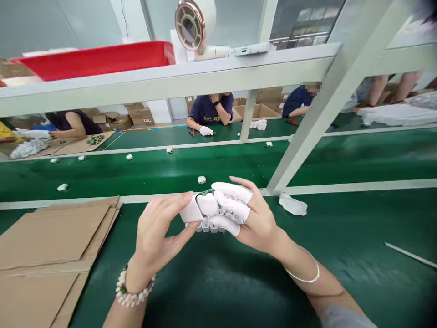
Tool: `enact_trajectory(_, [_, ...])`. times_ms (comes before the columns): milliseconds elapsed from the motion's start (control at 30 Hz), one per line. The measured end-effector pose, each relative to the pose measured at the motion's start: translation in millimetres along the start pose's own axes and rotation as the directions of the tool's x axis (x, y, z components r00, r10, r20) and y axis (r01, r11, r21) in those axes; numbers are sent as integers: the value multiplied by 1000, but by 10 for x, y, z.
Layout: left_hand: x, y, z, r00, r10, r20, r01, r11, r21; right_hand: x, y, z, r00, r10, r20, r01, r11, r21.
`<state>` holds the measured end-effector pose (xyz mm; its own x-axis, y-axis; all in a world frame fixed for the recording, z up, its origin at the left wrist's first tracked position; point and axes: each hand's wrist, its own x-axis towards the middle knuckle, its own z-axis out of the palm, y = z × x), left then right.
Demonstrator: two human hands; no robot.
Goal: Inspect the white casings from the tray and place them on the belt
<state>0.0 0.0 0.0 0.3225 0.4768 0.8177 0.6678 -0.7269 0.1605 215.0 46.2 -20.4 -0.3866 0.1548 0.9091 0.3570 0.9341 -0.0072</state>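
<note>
My left hand [153, 234] is closed on a white plastic housing [191, 212], pinched between thumb and fingers. White finger cots cover several fingertips of my right hand [254, 216]. It grips a small rounded white part with a green circuit board [207, 205], whose near end meets the mouth of the housing. How far the part sits inside cannot be made out. Just behind and below my hands, small white plastic pieces [205, 226] stand in rows on the green table, partly hidden by my fingers.
Flat cardboard sheets [51, 232] lie at left. A white finger cot [292, 205] and a thin stick [409, 255] rest at right. Small white parts [170, 150] dot the green conveyor [235, 161]. A slanted post [307, 123] rises at right; co-workers sit across. Overhead, a shelf bears a red tray [102, 59].
</note>
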Motion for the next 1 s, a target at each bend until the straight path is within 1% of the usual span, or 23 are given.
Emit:
enact_trajectory(100, [8, 21, 52, 998, 36, -52, -37, 999, -16, 7, -51, 29, 999, 13, 37, -14, 1000, 11])
enact_trajectory(233, [-1, 29, 112, 991, 55, -121, -58, 998, -22, 11, -65, 35, 996, 10, 90, -10, 1000, 3])
enact_trajectory(333, [-4, 25, 142, 984, 95, -150, -97, 995, -9, 17, -56, 36, 987, -9, 158, 12, 1000, -14])
enact_trajectory(400, [0, 12, 150, 980, 112, -163, -112, 994, 12, 17, -43, 45, 985, -4, 175, 9, 1000, -29])
enact_trajectory(500, [12, -25, 139, 985, 95, -147, -92, 995, 31, 12, -6, 52, 985, 7, 174, 3, 998, -58])
enact_trajectory(567, [22, -51, 121, 988, 95, -123, -90, 995, 49, 9, 22, 38, 989, 6, 149, 9, 995, -95])
enact_trajectory(667, [31, -72, 102, 984, 153, -95, -141, 983, 121, 8, 39, 9, 994, -10, 107, 28, 986, -161])
enact_trajectory(700, [32, -74, 104, 980, 180, -84, -166, 975, 149, 8, 36, 5, 993, -19, 115, 40, 982, -185])
enact_trajectory(767, [27, -73, 120, 973, 224, -53, -210, 958, 195, 9, 25, 13, 984, -33, 173, 74, 969, -236])
enact_trajectory(867, [13, -69, 159, 963, 271, -8, -264, 943, 203, 18, 21, 33, 963, -55, 265, 129, 954, -270])
enact_trajectory(933, [8, -72, 172, 961, 275, -4, -271, 948, 169, 30, 43, 23, 951, -61, 303, 136, 963, -234])
enact_trajectory(1000, [11, -79, 163, 972, 230, -37, -225, 969, 102, 42, 81, -10, 956, -54, 287, 103, 982, -159])
